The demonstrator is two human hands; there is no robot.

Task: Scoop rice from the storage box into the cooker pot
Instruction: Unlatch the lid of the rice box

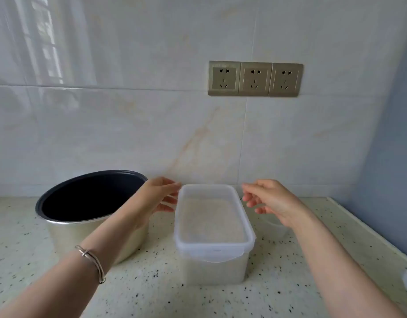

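Barely started: lid [212, 216] still on the rice box [213, 269] mid-worktop, pot [87, 203] just left of it, looking empty. Left hand [157, 197] and right hand [270, 201] spread open either side, gripping nothing. Unclipping and all scooping still to do.

A pale speckled stone countertop [289, 283] runs along a glossy cream marble-look tiled wall [129, 122], and a window's reflection [44, 42] shines at its upper left. Three brushed bronze square wall sockets [255, 79] sit side by side. At right, a matte blue-grey side wall [390, 134], possibly painted.
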